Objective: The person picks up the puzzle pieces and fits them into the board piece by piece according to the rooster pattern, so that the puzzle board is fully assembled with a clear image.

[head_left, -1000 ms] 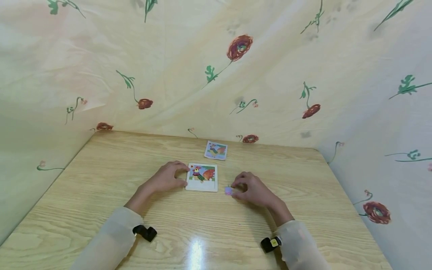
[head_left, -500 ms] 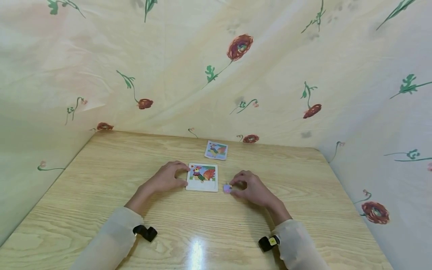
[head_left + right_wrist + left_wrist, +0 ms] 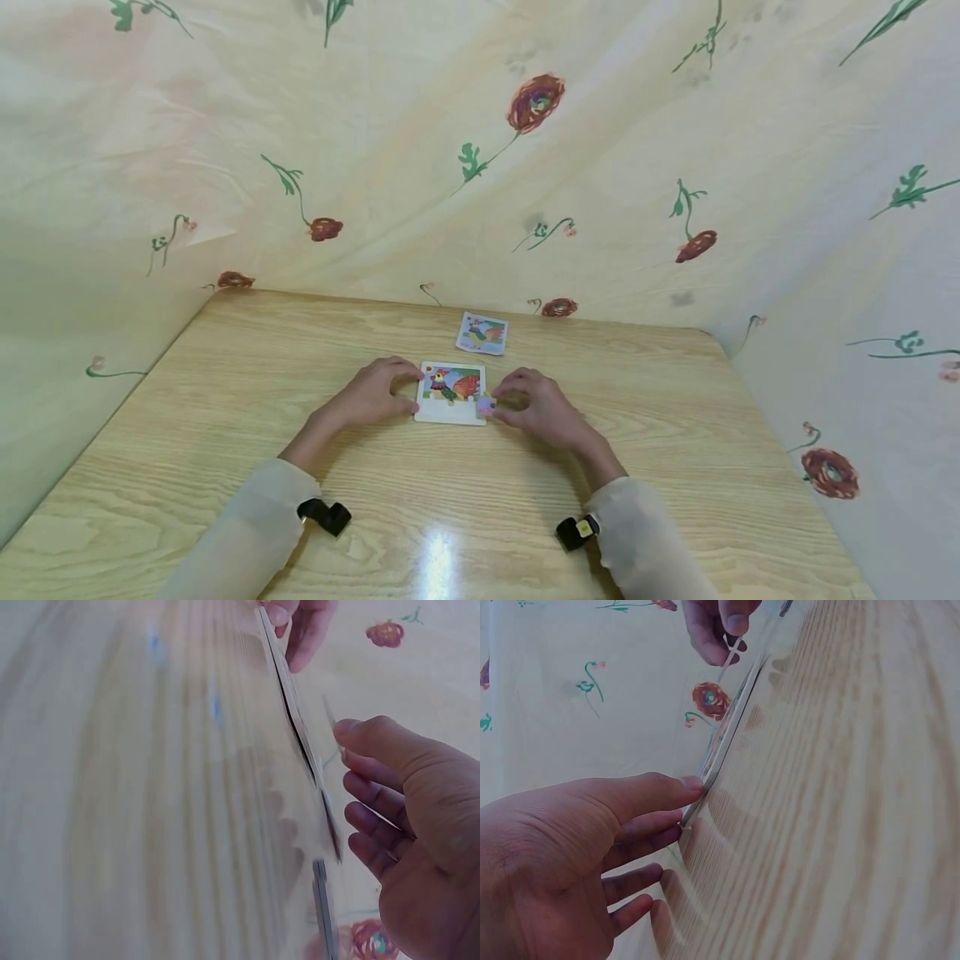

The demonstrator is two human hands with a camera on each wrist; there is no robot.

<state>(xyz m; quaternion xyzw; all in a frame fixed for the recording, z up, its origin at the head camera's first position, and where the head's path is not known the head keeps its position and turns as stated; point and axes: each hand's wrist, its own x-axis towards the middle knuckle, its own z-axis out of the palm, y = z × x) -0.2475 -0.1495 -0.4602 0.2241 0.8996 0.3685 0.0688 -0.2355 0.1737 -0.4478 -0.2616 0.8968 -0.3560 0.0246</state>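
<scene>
A white-framed jigsaw puzzle board [image 3: 446,413] lies on the table, its upper part showing a colourful rooster and its lower part blank white. My left hand [image 3: 373,392] holds the board's left edge, thumb near the lower corner and fingers higher up; the left wrist view shows the thumb [image 3: 682,786] on the rim. Between the thumb and forefinger of my right hand [image 3: 546,410] is a small lilac puzzle piece [image 3: 485,406], over the board's right edge. Edge-on in the right wrist view, the piece is raised above the board [image 3: 292,712].
Behind the board lies a card [image 3: 482,333] with a matching rooster picture. A thin flat item [image 3: 322,907] rests past the board's near end in the right wrist view. Flowered cloth [image 3: 420,167] hangs around the wood-grain table [image 3: 300,333].
My right hand has moved left with the puzzle piece, from beside the board to over its right edge. The left hand and the board have stayed nearly still.
</scene>
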